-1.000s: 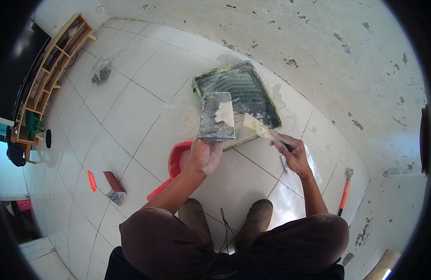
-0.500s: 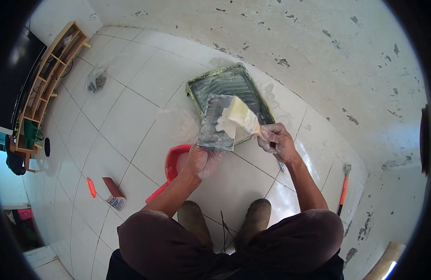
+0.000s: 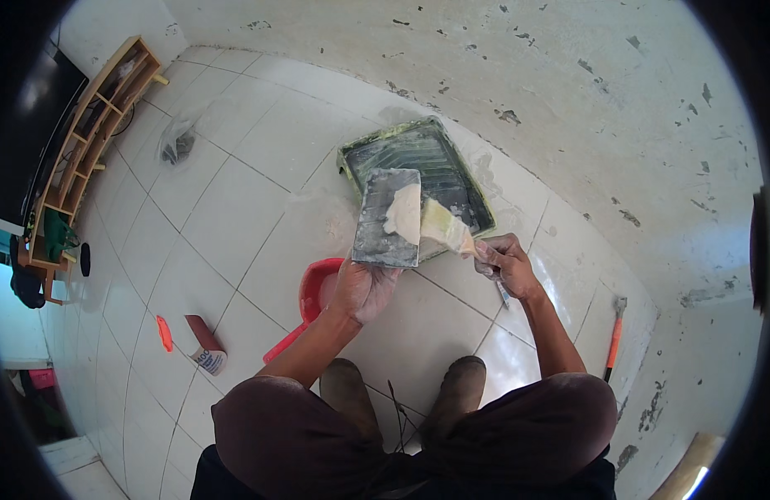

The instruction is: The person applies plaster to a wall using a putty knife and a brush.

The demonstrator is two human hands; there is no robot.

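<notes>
My left hand (image 3: 361, 287) grips a grey, paste-smeared flat rectangular board (image 3: 376, 242) from below, with a blob of cream paste (image 3: 404, 215) on its right half. My right hand (image 3: 505, 267) holds a wide scraper (image 3: 441, 227) coated in pale paste by its handle end, just right of the board. Both rise over a dark paint tray (image 3: 435, 154) with a yellow-stained rim. A red scoop-like container (image 3: 316, 287) with white contents lies on the floor under my left hand. A small thin tool (image 3: 505, 297), partly hidden, lies below my right hand.
A peeling wall (image 3: 568, 100) runs behind and right. An orange-handled tool (image 3: 615, 342) lies along it. At left are a sandpaper roll (image 3: 204, 342), an orange plastic piece (image 3: 164, 333), a plastic bag (image 3: 176, 142) and a wooden shelf unit (image 3: 102, 117) beside a black screen (image 3: 47, 117). My boots are below.
The board has come slightly down and toward me. The scraper swung left onto the paste half a second ago and is now drawn back right, off most of it.
</notes>
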